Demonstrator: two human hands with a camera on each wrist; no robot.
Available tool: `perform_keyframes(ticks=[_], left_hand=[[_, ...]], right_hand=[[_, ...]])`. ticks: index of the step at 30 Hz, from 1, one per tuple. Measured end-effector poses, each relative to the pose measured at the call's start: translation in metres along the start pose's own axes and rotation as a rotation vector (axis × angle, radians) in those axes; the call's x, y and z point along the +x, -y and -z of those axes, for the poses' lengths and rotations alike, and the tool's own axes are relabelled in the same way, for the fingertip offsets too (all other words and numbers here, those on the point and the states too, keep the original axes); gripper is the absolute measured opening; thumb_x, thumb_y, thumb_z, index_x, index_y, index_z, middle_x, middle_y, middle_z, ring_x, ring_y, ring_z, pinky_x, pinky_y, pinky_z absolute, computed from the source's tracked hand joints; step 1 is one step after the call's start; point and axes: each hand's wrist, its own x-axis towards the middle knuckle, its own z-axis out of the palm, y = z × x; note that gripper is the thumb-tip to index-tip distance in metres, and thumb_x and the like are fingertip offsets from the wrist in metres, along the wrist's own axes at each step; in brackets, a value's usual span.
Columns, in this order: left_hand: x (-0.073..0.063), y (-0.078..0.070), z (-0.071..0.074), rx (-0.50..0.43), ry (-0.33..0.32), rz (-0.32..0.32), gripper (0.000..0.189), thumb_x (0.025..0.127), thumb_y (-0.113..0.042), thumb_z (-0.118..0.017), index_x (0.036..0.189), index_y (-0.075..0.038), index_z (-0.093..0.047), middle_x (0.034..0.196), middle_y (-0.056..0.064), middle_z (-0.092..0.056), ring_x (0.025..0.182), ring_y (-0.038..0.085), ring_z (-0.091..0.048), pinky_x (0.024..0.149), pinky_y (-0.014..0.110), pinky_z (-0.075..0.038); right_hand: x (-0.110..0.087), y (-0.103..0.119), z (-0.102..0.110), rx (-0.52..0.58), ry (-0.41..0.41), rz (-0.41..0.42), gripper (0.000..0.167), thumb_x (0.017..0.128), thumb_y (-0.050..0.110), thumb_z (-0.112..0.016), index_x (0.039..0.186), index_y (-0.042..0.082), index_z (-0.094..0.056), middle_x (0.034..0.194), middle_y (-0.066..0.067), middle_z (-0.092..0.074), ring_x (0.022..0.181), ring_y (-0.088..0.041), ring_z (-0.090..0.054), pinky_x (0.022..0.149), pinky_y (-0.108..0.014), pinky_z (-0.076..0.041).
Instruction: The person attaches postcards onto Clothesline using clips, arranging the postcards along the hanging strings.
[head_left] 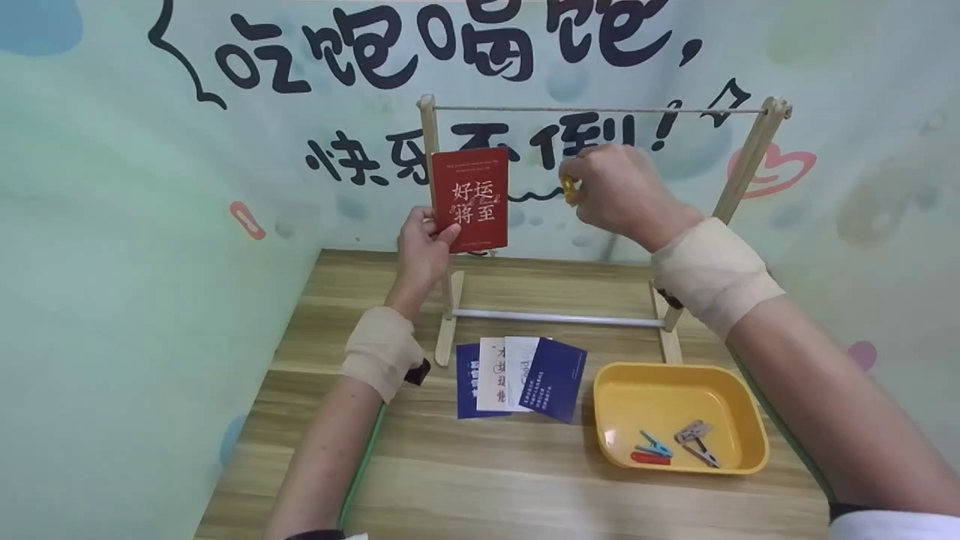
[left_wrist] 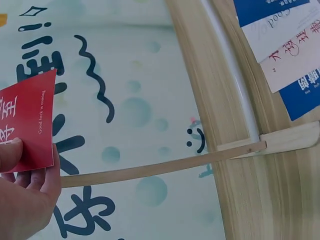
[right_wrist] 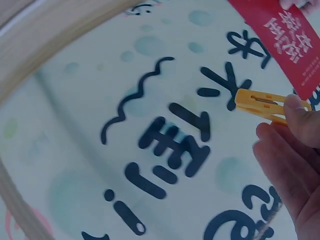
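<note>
A red card [head_left: 471,199] with white characters is held upright by my left hand [head_left: 425,244], thumb on its front and fingers behind its lower left corner. It stands beside the left post of a wooden frame, below the string [head_left: 600,110] stretched across the top. My right hand [head_left: 619,187] pinches a yellow clothespin [right_wrist: 260,104] between thumb and fingers, to the right of the card and under the string. In the right wrist view the clothespin points away from the fingertips, and the card's edge shows just behind it.
On the wooden table [head_left: 517,480] several blue and white cards [head_left: 553,379] lie fanned out before the frame's white bottom rod [head_left: 559,318]. A yellow basin [head_left: 679,371] to their right contains several clips, among them a blue one [head_left: 655,444] and a red one [head_left: 650,458]. A printed backdrop hangs behind.
</note>
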Motion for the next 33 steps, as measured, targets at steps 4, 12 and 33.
perform_keyframes(ticks=[4,12,33], left_hand=[[0.003,-0.003,0.0,-0.055,-0.029,-0.007,0.026,0.098,-0.007,-0.061,0.12,0.0,-0.051,0.121,0.02,-0.071,0.107,0.024,-0.069,0.09,0.033,-0.056],[0.01,-0.011,0.008,-0.132,-0.081,-0.013,0.028,0.097,-0.007,-0.063,0.122,0.001,-0.052,0.123,0.02,-0.07,0.108,0.024,-0.068,0.094,0.034,-0.056],[0.022,-0.011,-0.003,-0.199,-0.146,-0.043,0.023,0.092,-0.005,-0.069,0.11,-0.002,-0.056,0.114,0.021,-0.073,0.097,0.019,-0.067,0.081,0.023,-0.048]], right_hand=[[0.02,0.01,0.015,0.072,-0.033,-0.032,0.028,0.082,-0.012,-0.062,0.102,0.0,-0.078,0.095,-0.018,-0.077,0.083,-0.033,-0.072,0.077,-0.044,-0.061],[0.046,0.03,0.031,0.142,-0.13,-0.108,0.02,0.092,0.002,-0.068,0.11,0.002,-0.076,0.105,-0.017,-0.077,0.094,-0.029,-0.074,0.084,-0.035,-0.061],[0.082,0.043,0.025,0.302,-0.366,-0.309,0.019,0.097,0.01,-0.064,0.11,0.012,-0.078,0.113,-0.003,-0.077,0.104,-0.011,-0.072,0.09,-0.014,-0.055]])
